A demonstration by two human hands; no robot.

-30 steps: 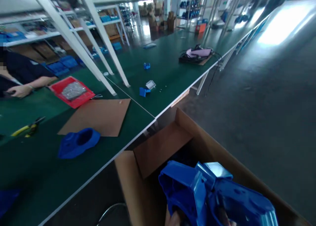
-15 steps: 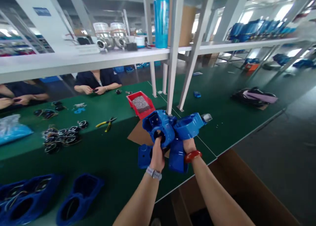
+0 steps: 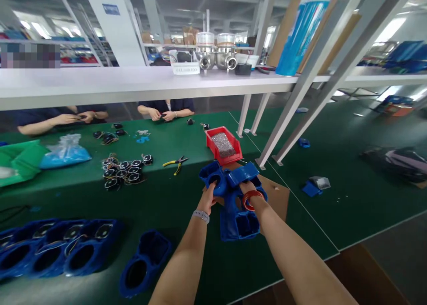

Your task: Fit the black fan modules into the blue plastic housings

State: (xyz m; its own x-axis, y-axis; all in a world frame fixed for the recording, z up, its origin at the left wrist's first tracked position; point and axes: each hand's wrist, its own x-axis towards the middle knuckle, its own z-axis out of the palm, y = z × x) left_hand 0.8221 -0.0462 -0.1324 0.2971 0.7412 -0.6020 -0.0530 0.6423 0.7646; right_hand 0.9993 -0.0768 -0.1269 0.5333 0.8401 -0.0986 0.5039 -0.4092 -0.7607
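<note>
My left hand (image 3: 208, 199) is closed on a blue plastic housing (image 3: 208, 170), its thumb at the round opening. My right hand (image 3: 247, 190), below a red bangle, is closed on another blue housing (image 3: 243, 173); its fingertips are hidden. More blue housings (image 3: 230, 227) lie under and between the hands, partly covered by them. Beneath this cluster a brown cardboard sheet (image 3: 278, 198) shows on the green bench. Just beyond stands a red bin (image 3: 236, 156) filled with small metal pieces.
Yellow-handled pliers (image 3: 176, 163) and several small motors (image 3: 123, 171) lie to the left. A row of blue housings (image 3: 80, 260) and a single one (image 3: 147, 260) sit nearer me. Shelf posts (image 3: 287, 122) rise at right. Across the bench are two people's hands (image 3: 163, 114).
The view has turned left. My hands and the blue housings have moved left over the bench. A blue part with a clear piece now shows separately at right.
</note>
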